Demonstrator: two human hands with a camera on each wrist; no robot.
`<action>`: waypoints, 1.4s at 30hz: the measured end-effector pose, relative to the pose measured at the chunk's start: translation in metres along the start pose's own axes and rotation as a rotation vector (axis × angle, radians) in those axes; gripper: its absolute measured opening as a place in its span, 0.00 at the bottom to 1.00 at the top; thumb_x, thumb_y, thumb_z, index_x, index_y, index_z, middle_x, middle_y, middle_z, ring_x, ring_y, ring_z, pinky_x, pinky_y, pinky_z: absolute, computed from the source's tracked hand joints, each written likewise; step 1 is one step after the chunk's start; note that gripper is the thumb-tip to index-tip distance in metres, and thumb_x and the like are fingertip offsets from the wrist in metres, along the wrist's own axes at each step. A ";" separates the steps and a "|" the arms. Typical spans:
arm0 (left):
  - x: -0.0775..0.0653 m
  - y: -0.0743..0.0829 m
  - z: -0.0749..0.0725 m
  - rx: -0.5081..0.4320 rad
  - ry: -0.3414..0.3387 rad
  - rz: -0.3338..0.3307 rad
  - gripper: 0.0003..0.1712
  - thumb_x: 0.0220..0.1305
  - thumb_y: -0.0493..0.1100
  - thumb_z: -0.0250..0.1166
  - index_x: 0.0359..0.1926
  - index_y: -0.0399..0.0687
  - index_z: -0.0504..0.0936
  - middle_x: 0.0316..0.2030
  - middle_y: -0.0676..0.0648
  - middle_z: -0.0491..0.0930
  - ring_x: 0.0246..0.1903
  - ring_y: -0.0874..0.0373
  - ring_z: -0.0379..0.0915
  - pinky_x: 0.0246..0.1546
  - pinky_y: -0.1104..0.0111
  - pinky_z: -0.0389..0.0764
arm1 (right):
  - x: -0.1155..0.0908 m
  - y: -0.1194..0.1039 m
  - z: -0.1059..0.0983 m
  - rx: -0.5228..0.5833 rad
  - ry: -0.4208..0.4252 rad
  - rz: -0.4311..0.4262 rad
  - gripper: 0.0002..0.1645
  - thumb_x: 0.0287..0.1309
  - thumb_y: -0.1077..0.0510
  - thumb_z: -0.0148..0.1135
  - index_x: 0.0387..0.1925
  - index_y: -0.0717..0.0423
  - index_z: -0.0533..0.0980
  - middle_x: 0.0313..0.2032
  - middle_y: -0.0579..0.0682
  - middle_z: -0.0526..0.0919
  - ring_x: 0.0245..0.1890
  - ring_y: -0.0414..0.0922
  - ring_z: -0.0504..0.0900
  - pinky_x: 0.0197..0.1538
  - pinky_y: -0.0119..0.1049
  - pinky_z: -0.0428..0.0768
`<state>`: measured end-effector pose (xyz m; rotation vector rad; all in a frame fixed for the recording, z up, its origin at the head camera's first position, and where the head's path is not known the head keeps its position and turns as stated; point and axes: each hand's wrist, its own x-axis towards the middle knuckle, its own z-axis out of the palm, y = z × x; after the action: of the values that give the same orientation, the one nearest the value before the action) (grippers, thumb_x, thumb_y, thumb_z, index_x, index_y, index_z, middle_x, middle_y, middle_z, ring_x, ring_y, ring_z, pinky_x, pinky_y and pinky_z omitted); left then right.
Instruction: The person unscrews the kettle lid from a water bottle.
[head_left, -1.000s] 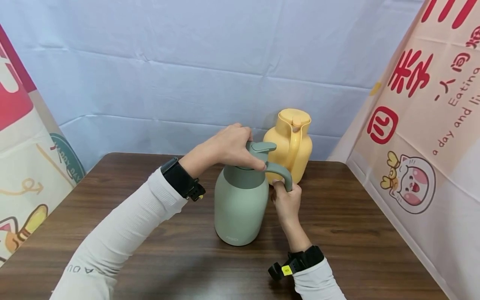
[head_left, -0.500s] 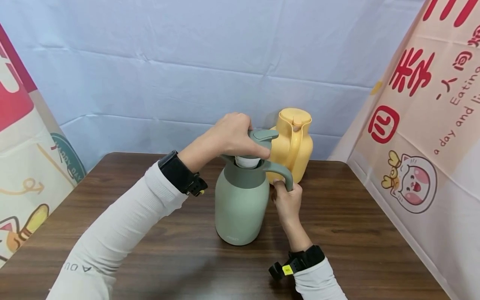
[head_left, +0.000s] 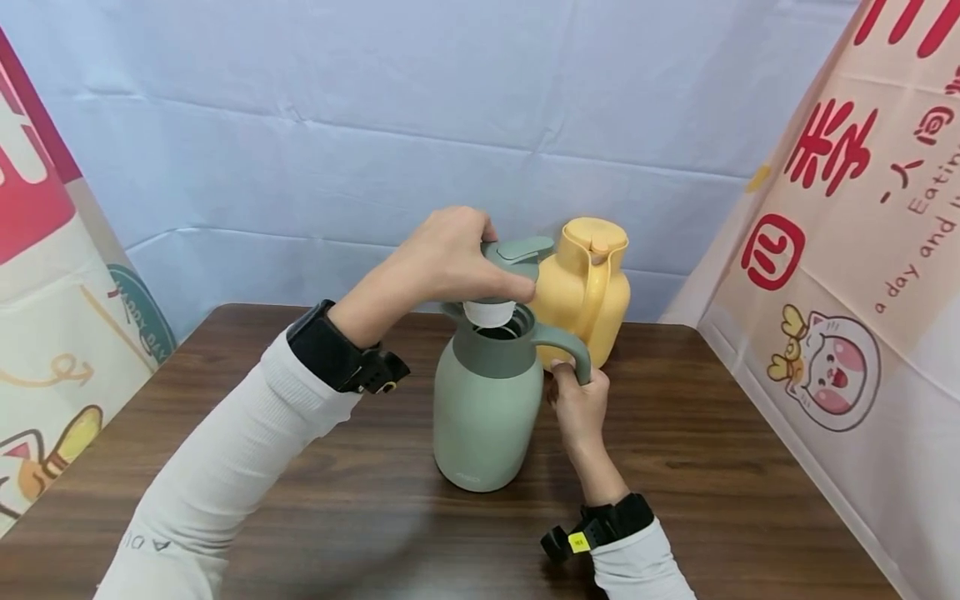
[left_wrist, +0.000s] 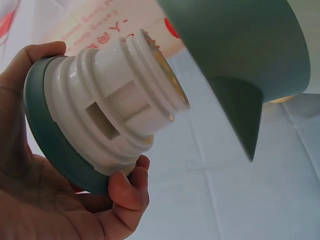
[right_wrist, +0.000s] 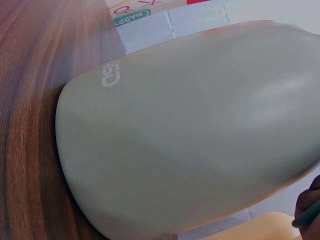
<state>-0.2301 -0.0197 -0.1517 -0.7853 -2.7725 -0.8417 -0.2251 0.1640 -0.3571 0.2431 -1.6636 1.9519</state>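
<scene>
A pale green thermos jug stands upright on the wooden table, its mouth uncovered. My left hand grips the jug's lid just above that mouth. In the left wrist view the lid's white ridged stopper shows clear of the green pouring spout, with fingers and thumb around the green rim. My right hand holds the lower end of the jug's handle. The right wrist view is filled mostly by the jug body, its base on the table.
Close behind the green jug stands a yellow thermos jug with its lid on. A pale cloth hangs behind the dark wooden table. Printed cloths hang at the left and right sides.
My left hand has raised the lid up out of the jug's mouth and slightly left, baring the white stopper. My right hand stays on the handle, and the jug stands in place.
</scene>
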 end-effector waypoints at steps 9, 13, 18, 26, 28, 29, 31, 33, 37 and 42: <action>-0.013 -0.006 -0.006 0.016 -0.006 0.030 0.24 0.39 0.57 0.70 0.15 0.47 0.67 0.13 0.54 0.55 0.14 0.61 0.52 0.17 0.70 0.59 | 0.000 -0.001 -0.001 -0.015 0.018 0.017 0.27 0.59 0.71 0.49 0.09 0.59 0.53 0.05 0.47 0.53 0.05 0.39 0.50 0.13 0.32 0.51; -0.021 -0.014 -0.009 0.006 -0.017 0.006 0.25 0.39 0.58 0.71 0.31 0.43 0.78 0.23 0.52 0.71 0.23 0.58 0.67 0.23 0.68 0.70 | -0.001 -0.001 -0.002 -0.030 0.022 0.014 0.27 0.59 0.71 0.49 0.08 0.59 0.53 0.04 0.47 0.53 0.04 0.39 0.51 0.12 0.32 0.51; -0.034 -0.026 -0.016 -0.033 -0.032 -0.064 0.35 0.38 0.60 0.72 0.45 0.44 0.77 0.37 0.49 0.75 0.36 0.55 0.70 0.31 0.65 0.74 | -0.001 -0.001 -0.002 -0.029 0.021 0.023 0.26 0.59 0.71 0.49 0.08 0.58 0.54 0.04 0.46 0.54 0.04 0.39 0.51 0.12 0.32 0.52; -0.047 -0.049 -0.020 -0.075 -0.065 -0.101 0.37 0.38 0.60 0.72 0.48 0.46 0.75 0.36 0.49 0.78 0.33 0.55 0.72 0.31 0.64 0.74 | 0.001 -0.002 -0.004 -0.021 0.008 0.000 0.27 0.60 0.71 0.48 0.08 0.59 0.54 0.04 0.47 0.54 0.04 0.40 0.52 0.12 0.34 0.51; -0.049 -0.056 -0.017 -0.061 -0.079 -0.101 0.37 0.38 0.60 0.73 0.48 0.45 0.75 0.35 0.48 0.78 0.33 0.55 0.73 0.31 0.64 0.74 | 0.001 -0.002 -0.005 -0.024 0.009 0.000 0.27 0.60 0.71 0.48 0.08 0.59 0.54 0.04 0.47 0.54 0.04 0.40 0.52 0.12 0.34 0.51; -0.050 -0.059 -0.015 -0.053 -0.084 -0.101 0.37 0.37 0.60 0.73 0.47 0.45 0.75 0.35 0.48 0.78 0.33 0.55 0.73 0.31 0.64 0.74 | 0.001 -0.002 -0.004 -0.024 0.011 0.000 0.27 0.60 0.71 0.48 0.08 0.59 0.54 0.04 0.47 0.54 0.04 0.40 0.52 0.12 0.33 0.51; -0.052 -0.064 -0.011 -0.039 -0.083 -0.099 0.36 0.36 0.59 0.73 0.46 0.45 0.76 0.34 0.49 0.78 0.33 0.55 0.73 0.31 0.64 0.74 | 0.001 -0.002 -0.004 -0.024 0.015 0.000 0.27 0.60 0.71 0.48 0.08 0.58 0.54 0.04 0.47 0.54 0.04 0.40 0.52 0.12 0.33 0.51; -0.054 -0.070 -0.007 -0.021 -0.086 -0.092 0.36 0.37 0.58 0.73 0.46 0.44 0.76 0.35 0.48 0.78 0.33 0.55 0.73 0.30 0.64 0.74 | 0.001 -0.002 -0.003 -0.022 0.016 0.003 0.27 0.60 0.71 0.48 0.08 0.58 0.54 0.04 0.47 0.54 0.04 0.40 0.52 0.12 0.32 0.52; -0.060 -0.080 0.001 0.010 -0.096 -0.080 0.36 0.37 0.58 0.73 0.46 0.42 0.76 0.36 0.47 0.76 0.35 0.53 0.71 0.30 0.64 0.74 | 0.000 -0.001 -0.001 -0.028 0.018 0.013 0.27 0.60 0.71 0.48 0.08 0.58 0.54 0.04 0.47 0.54 0.04 0.40 0.52 0.12 0.32 0.52; -0.066 -0.090 0.007 0.047 -0.075 -0.087 0.35 0.35 0.58 0.73 0.44 0.43 0.76 0.34 0.48 0.75 0.36 0.54 0.67 0.32 0.64 0.70 | 0.001 -0.001 0.001 -0.023 0.014 0.009 0.26 0.59 0.72 0.48 0.08 0.59 0.54 0.04 0.47 0.54 0.04 0.39 0.52 0.12 0.32 0.52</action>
<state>-0.2205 -0.1093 -0.2186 -0.7071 -2.9002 -0.7733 -0.2255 0.1633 -0.3560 0.2131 -1.6796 1.9358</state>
